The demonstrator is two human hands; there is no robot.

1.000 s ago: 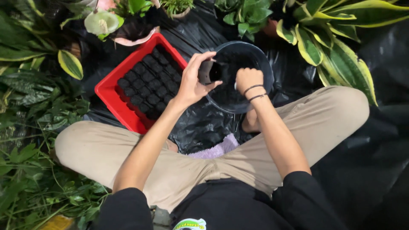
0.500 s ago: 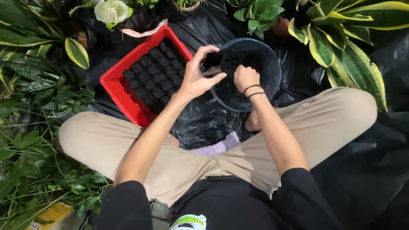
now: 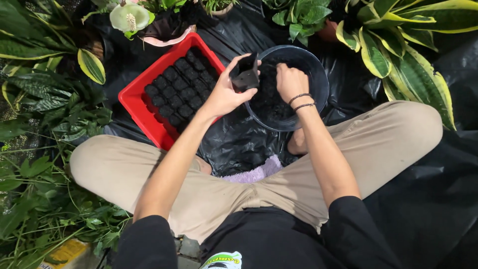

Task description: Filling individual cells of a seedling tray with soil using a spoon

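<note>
Two hands work at upper centre of the frame. Left hand (image 3: 225, 94) grips a small black nursery bag (image 3: 246, 75) over the black basin's (image 3: 318, 74) left rim. Right hand (image 3: 290, 82), fingers curled, rests in the basin's soil (image 3: 271, 102), beside the red tray (image 3: 137, 102).

Small black bag (image 3: 245, 75) over soil basin (image 3: 318, 84)
</note>
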